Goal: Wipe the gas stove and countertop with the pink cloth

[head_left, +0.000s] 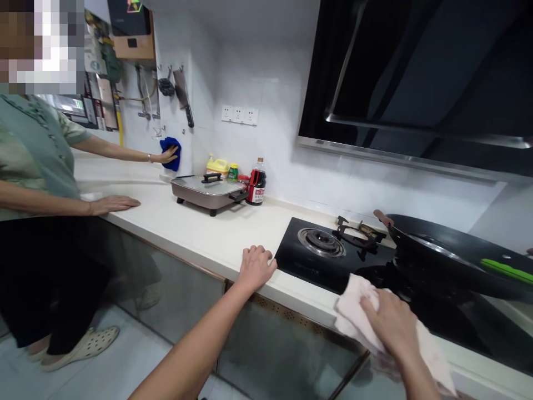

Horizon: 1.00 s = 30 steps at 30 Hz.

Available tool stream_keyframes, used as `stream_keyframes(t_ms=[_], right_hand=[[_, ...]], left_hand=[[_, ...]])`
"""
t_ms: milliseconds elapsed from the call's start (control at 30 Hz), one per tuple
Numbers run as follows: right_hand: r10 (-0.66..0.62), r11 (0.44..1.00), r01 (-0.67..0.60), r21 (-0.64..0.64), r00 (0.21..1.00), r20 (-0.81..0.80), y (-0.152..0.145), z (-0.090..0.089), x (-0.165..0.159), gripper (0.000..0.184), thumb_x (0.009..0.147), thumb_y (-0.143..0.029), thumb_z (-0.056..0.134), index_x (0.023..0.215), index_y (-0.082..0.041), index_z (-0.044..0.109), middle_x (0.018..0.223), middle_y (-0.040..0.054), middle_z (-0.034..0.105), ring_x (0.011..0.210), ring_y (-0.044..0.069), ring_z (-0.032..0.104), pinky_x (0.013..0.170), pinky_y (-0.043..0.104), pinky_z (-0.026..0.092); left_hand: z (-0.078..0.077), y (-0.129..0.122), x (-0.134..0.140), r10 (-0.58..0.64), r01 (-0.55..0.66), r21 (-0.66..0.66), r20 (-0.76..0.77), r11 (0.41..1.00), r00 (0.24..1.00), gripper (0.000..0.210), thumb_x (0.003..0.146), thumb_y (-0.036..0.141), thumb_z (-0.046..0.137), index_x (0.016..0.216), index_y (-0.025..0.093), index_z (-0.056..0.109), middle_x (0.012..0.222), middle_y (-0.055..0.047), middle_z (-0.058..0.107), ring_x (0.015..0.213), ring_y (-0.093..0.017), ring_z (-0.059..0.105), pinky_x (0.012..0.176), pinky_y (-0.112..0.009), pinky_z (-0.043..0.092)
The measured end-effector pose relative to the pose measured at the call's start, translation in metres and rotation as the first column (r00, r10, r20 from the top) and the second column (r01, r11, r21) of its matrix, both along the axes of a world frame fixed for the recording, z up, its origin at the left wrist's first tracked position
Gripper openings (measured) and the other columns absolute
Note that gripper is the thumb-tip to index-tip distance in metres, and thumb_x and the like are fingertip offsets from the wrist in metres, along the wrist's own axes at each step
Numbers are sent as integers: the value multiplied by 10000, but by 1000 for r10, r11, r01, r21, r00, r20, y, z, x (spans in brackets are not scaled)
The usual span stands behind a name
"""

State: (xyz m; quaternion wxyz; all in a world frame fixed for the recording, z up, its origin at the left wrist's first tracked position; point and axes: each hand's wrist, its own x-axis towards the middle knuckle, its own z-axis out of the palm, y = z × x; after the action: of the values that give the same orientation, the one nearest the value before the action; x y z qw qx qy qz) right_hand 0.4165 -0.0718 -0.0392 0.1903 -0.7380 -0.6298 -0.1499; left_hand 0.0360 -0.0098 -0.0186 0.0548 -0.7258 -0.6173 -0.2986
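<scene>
My right hand point(393, 319) grips a pale pink cloth point(353, 300) over the front edge of the black gas stove point(310, 269). Part of the cloth hangs down past the counter's edge. My left hand point(257, 268) leans on the white counter point(225, 236) at the stove's left front corner, fingers slightly bent and nothing held. A round burner point(321, 241) without its pan support lies ahead of it. The black pan support point(358, 236) sits behind, towards the wall. On the right of the stove stands a large black wok point(433, 253) with a wooden handle.
At left a person point(39, 150) presses a blue cloth point(175, 161) to the wall, other hand on the counter. An electric pan point(208, 194) with a glass lid stands by a sauce bottle point(257, 186). A cleaver point(182, 91) hangs above. The range hood point(416, 78) overhangs the stove.
</scene>
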Motion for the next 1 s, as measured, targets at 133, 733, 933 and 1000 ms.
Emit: stream_keyframes(t_ms=[133, 733, 933, 1000], right_hand=[[188, 982, -188, -13, 982, 15, 18, 9, -67, 539, 994, -469, 387, 1271, -90, 652, 1222, 221, 676, 1114, 387, 609, 971, 520, 445], [584, 797, -603, -29, 783, -216, 79, 23, -57, 438, 999, -347, 377, 1274, -171, 670, 1330, 124, 679, 1251, 244, 601, 1140, 411, 417], [410, 905, -426, -7, 875, -258, 30, -7, 27, 556, 1004, -457, 341, 1345, -153, 658, 1450, 133, 634, 1358, 261, 566, 1212, 434, 373], [357, 929, -371, -2, 896, -264, 16, -17, 63, 584, 1003, -505, 331, 1350, -170, 661, 1466, 124, 627, 1370, 273, 559, 1215, 453, 374]], left_hand=[[0, 0, 0, -2, 2, -8, 0, 1000, 1000, 274, 975, 360, 534, 997, 225, 772, 1109, -106, 720, 1106, -297, 566, 989, -458, 340], [0, 3, -9, 11, -11, 16, 14, 1000, 1000, 235, 962, 351, 570, 934, 229, 768, 1099, -79, 746, 1091, -267, 606, 964, -427, 354], [1, 2, -8, 10, -10, 8, 13, 1000, 1000, 248, 967, 359, 561, 944, 230, 771, 1108, -78, 752, 1099, -270, 604, 972, -431, 351], [2, 2, -8, 10, -10, 4, 7, 1000, 1000, 252, 967, 362, 558, 951, 228, 772, 1115, -77, 755, 1098, -269, 604, 970, -431, 352]])
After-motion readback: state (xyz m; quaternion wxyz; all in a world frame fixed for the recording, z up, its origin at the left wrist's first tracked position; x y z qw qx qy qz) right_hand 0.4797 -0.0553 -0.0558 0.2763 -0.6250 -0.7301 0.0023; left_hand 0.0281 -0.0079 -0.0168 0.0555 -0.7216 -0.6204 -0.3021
